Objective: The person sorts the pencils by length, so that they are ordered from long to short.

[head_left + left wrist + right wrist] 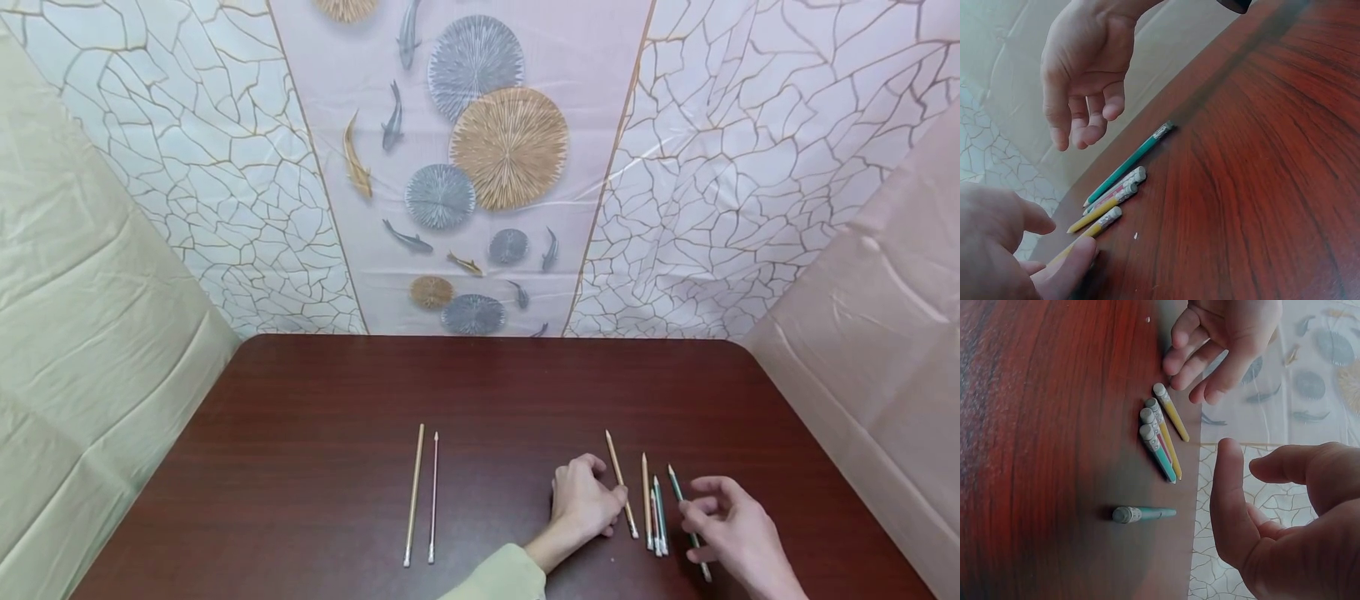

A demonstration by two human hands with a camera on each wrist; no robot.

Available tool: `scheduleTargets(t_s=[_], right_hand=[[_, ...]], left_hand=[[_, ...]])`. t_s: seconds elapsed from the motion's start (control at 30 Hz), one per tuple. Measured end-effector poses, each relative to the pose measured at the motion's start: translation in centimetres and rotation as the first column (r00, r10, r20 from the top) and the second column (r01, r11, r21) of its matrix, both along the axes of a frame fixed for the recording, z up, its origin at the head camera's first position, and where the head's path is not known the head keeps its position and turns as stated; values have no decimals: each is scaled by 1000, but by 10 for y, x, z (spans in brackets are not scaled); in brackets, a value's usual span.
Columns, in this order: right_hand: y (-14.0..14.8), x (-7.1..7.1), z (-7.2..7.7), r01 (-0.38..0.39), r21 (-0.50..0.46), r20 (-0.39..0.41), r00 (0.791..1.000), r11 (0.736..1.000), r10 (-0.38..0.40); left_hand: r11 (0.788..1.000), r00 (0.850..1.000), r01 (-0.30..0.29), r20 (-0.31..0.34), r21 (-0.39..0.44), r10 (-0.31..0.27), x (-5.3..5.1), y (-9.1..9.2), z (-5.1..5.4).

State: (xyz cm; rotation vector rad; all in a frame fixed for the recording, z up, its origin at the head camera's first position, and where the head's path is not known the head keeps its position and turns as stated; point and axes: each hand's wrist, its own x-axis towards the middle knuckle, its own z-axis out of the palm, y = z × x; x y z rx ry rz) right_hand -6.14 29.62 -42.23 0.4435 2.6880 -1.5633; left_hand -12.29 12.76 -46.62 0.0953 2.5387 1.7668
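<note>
My left hand (585,500) is beside a yellow pencil (614,459) on the table, its thumb at the pencil; in the right wrist view its fingers look loosely bent with nothing between them. Just right of it lie another yellow pencil (646,487), a red pencil (655,521) and a teal pencil (661,508), close together with white eraser ends toward me. A dark green pencil (1155,513) lies apart at the far right. Over that green pencil hovers my right hand (738,529), fingers loosely curved, thumb apart, holding nothing.
On the left of the dark wooden table (300,467) lie a long gold pencil (414,496) and a thin pink pencil (433,500), side by side. A patterned cloth (465,250) hangs behind the table, with plain cloth (885,333) at the sides.
</note>
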Motion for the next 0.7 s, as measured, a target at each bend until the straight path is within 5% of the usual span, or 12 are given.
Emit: scheduleTargets(t_s=[0.7], right_hand=[[10,4,-8,42,18,18,999,999,-42]], left_hand=[[980,996,-64,-80,-188,50,-5,16,-6]])
